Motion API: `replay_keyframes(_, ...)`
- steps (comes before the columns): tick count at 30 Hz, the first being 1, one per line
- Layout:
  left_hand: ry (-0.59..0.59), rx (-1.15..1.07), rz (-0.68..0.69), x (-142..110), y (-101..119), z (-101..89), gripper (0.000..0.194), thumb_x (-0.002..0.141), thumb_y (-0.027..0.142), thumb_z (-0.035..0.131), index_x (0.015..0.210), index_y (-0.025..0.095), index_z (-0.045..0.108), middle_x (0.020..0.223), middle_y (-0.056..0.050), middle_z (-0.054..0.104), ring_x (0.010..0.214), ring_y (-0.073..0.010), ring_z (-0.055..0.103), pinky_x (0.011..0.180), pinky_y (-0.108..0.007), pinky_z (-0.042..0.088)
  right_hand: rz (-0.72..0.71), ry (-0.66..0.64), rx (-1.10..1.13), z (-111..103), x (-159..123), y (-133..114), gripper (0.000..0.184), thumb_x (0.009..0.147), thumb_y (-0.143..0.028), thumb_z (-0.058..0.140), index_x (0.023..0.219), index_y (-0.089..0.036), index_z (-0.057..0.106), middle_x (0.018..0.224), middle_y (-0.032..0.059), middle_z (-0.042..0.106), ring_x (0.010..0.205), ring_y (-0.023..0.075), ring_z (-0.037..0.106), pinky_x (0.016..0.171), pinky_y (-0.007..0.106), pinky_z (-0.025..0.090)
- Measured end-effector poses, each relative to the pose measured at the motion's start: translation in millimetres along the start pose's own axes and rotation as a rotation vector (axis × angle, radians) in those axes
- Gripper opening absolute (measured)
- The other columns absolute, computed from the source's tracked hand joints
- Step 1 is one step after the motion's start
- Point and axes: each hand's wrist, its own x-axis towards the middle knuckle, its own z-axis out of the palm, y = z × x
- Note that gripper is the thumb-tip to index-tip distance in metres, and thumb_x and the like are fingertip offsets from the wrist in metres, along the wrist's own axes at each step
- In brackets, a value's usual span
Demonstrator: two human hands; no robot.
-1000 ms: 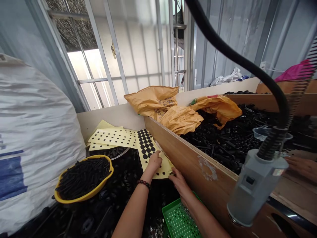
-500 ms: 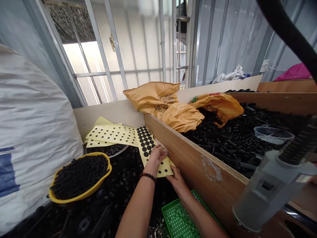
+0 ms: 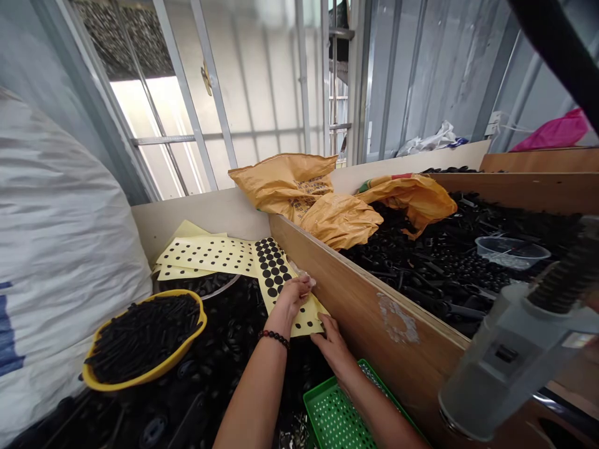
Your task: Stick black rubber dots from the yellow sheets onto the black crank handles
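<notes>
In the head view, my left hand is over a yellow sheet of round black stickers, with its fingers closed on crumpled clear plastic beside the wooden divider. How much of the plastic lies inside the fingers is hidden. Lower and to the right, my right hand pinches the near right corner of the same sheet between thumb and fingers. Large dots fill the sheet's far part and smaller ones its near end. More yellow sheets with small black dots lie overlapping to the left.
A yellow basin of black strips stands at left, beside a large white sack. Below my right hand is a green perforated basket. The wooden divider runs along the right; beyond it are black parts, orange sacks and a grey device.
The view has shifted slightly. My left hand stays by the clear plastic and has moved a little, while my right hand keeps its place at the sheet's corner.
</notes>
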Motion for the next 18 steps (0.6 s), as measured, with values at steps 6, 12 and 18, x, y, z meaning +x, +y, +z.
replay_keyframes(6,0.009,-0.051,0.148,2,5,1.2,0.03,0.091,0.032,0.057,0.116,0.015,0.056,0.114,-0.008,0.06,0.096,-0.0197,0.062,0.081,-0.039,0.054,0.002,-0.017,0.012,-2,-1,-2,0.031,0.086,-0.027,0.064,0.116,-0.017,0.059,0.129,0.0085,0.055,0.12,0.026,0.051,0.102,0.051,0.039)
replay_keyframes(12,0.018,0.085,0.32,-1,-2,9.3,0.028,0.091,0.031,0.058,0.113,0.015,0.058,0.113,-0.008,0.061,0.097,-0.0199,0.061,0.082,-0.04,0.053,0.004,-0.026,0.018,-3,-2,-3,0.031,0.086,-0.025,0.064,0.116,-0.017,0.059,0.13,0.0087,0.055,0.12,0.0261,0.051,0.102,0.051,0.039)
replay_keyframes(18,0.047,0.352,0.392,-1,-15,10.8,0.03,0.091,0.033,0.057,0.115,0.015,0.057,0.114,-0.008,0.06,0.098,-0.0203,0.061,0.084,-0.041,0.053,0.007,-0.021,0.019,-2,-2,-5,0.031,0.087,-0.025,0.063,0.116,-0.017,0.059,0.13,0.0085,0.054,0.121,0.0262,0.05,0.102,0.051,0.039)
